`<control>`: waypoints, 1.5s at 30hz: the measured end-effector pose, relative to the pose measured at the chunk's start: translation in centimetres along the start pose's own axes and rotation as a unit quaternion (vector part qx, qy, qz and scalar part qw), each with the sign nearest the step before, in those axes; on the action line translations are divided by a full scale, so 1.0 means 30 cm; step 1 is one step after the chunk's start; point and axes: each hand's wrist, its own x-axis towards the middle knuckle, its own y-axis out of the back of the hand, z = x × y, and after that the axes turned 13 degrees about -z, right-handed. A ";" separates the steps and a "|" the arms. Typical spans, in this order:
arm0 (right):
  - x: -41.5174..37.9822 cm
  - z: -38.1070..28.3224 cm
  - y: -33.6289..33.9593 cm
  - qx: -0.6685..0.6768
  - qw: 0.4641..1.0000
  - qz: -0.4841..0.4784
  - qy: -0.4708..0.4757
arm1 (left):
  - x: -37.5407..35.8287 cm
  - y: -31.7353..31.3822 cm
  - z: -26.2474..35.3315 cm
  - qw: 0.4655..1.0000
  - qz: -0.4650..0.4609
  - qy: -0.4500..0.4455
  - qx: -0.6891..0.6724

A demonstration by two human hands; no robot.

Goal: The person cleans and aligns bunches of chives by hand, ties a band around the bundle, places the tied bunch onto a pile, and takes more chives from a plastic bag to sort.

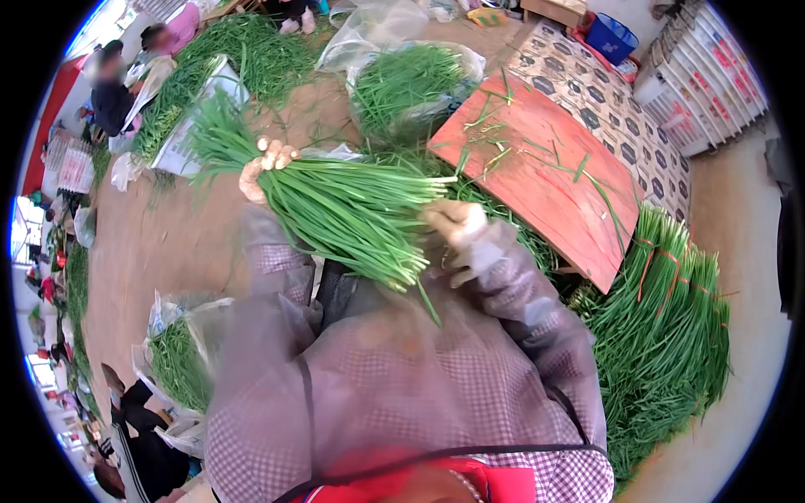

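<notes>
My checked sleeves (394,377) nearest. Right hand (457,225) closed round cut ends of chive bunch (344,210); left hand (267,164) grips it mid-length, held in air over floor. Step, I judge: gathering, evening bunch. Next needs square ends, firm hold. Red board (545,180) beyond, tied bunches (662,327) right.

A red board (537,172) with stray green stalks lies beside tied chive bundles (662,335), a blue bin (610,38) and white crates (708,80)
</notes>
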 end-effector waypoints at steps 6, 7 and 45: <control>-0.135 0.226 0.107 -0.091 0.992 0.052 -0.070 | -0.020 0.014 -0.029 0.999 0.027 0.030 0.026; -0.164 0.251 0.134 -0.154 0.986 0.056 -0.023 | -0.019 0.014 -0.031 0.999 0.033 0.027 0.032; 0.082 -0.021 0.057 -0.062 0.996 -0.051 -0.041 | 0.111 -0.053 -0.033 0.984 -0.176 0.029 -0.015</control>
